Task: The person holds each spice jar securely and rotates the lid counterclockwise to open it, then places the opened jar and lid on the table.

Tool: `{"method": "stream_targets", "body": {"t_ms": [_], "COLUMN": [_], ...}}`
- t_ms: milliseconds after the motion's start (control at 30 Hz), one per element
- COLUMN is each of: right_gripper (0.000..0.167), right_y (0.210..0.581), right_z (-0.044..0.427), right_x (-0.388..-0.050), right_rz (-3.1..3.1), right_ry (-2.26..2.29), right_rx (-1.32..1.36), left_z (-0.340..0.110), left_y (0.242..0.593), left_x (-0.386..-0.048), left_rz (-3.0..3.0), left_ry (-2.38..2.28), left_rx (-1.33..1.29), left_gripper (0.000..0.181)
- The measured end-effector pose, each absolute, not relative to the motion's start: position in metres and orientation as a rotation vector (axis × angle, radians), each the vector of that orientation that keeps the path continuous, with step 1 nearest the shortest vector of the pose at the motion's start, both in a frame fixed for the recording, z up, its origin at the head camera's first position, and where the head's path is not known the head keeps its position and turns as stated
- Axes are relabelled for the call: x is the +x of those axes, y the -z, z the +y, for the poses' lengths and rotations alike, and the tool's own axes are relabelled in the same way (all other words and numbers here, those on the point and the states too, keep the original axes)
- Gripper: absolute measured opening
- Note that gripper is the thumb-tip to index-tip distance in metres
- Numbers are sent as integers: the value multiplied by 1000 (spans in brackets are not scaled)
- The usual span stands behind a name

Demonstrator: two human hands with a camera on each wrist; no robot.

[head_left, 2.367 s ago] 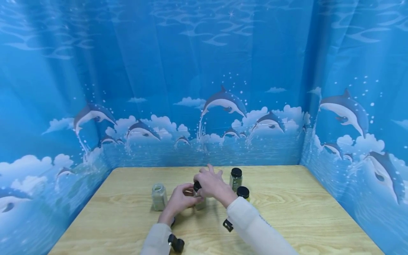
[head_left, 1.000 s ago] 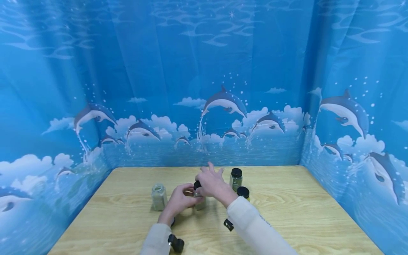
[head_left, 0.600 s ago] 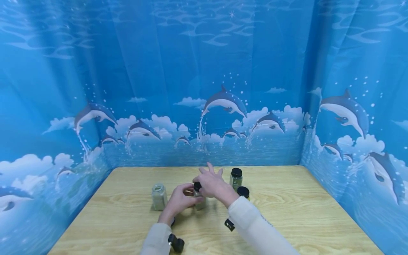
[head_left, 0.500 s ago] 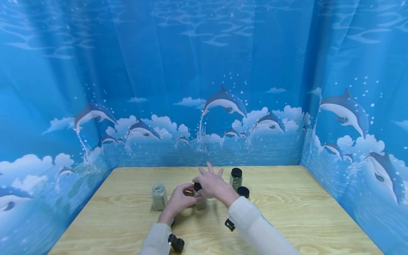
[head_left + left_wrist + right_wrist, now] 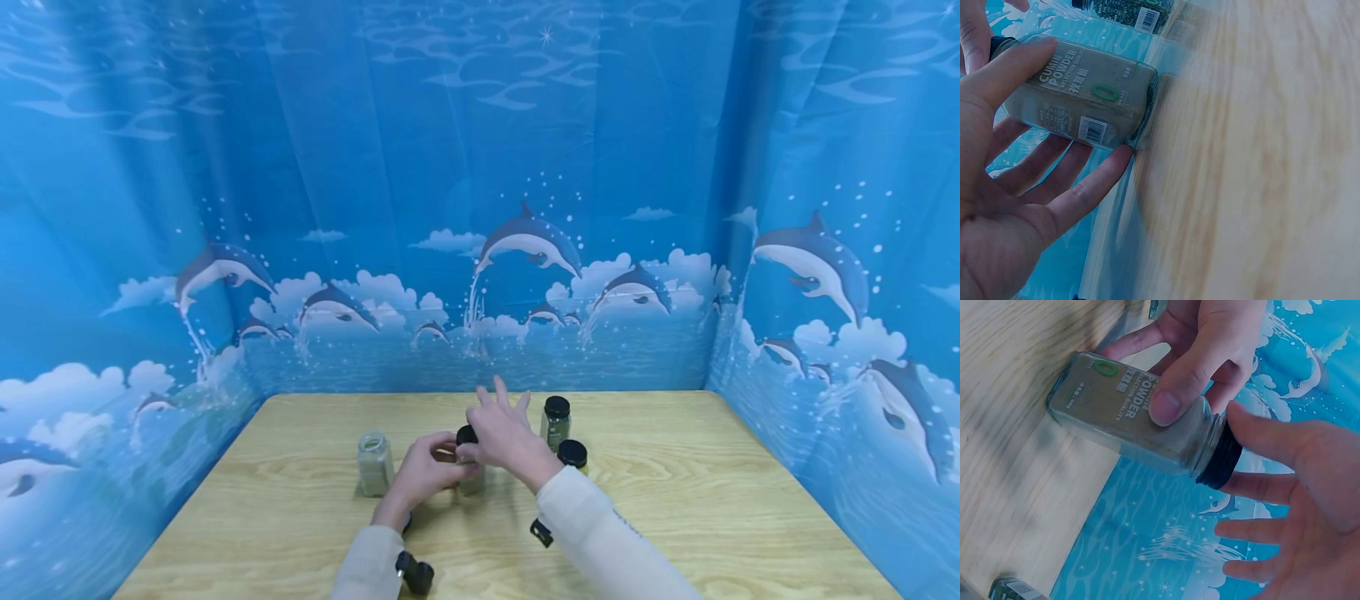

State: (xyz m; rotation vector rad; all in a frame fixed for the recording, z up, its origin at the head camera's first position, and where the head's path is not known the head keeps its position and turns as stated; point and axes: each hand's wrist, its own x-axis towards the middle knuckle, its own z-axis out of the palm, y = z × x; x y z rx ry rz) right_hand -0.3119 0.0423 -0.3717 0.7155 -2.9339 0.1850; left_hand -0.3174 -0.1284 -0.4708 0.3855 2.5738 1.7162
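A glass spice jar labelled cumin powder (image 5: pixel 1107 94) stands upright on the table, filled with brownish powder. My left hand (image 5: pixel 424 473) holds its body, thumb on the label side and fingers on the opposite side, as the left wrist view shows. On the jar's neck sits a black lid (image 5: pixel 1221 456). My right hand (image 5: pixel 501 435) pinches this lid between thumb and index finger from above, its other fingers spread away from it. To the left of the hands is a lidless glass jar (image 5: pixel 375 468) with pale contents.
Behind my right wrist are a black-lidded jar with green contents (image 5: pixel 555 427) and another black-lidded jar (image 5: pixel 572 452), partly hidden by the sleeve. A small dark object (image 5: pixel 407 522) peeks out beside my left wrist. A blue dolphin-print curtain (image 5: pixel 480 167) encloses the wooden table (image 5: pixel 675 483).
My right hand has turned slightly on the lid, its spread fingers swinging a little to the right. The left hand and the jars have stayed in place.
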Motion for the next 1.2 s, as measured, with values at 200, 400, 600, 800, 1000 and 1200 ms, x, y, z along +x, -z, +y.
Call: {"method": "stream_targets", "body": {"t_ms": [200, 400, 600, 800, 1000, 1200], "right_gripper": [33, 38, 40, 42, 52, 51], "right_y": [370, 369, 369, 368, 368, 371], "right_z": [41, 43, 43, 43, 41, 37], "right_x": [-310, -308, -308, -308, -307, -308], "right_rz": [-2942, -2921, -2916, -2938, -2981, -2930], "right_ry": [-215, -249, -272, -246, -253, -206], "right_rx": [759, 822, 854, 847, 779, 681], "left_z": [-129, -129, -129, -129, -129, -127], "left_y": [470, 470, 471, 471, 471, 469], "left_x": [-317, -317, -317, -317, -317, -316], "left_rz": [2585, 2601, 2616, 2615, 2556, 2479], "left_ry": [-1717, -1714, -1705, -1708, -1742, -1806], "left_rx": [384, 392, 402, 407, 378, 348], "left_gripper": [41, 44, 45, 44, 45, 38]}}
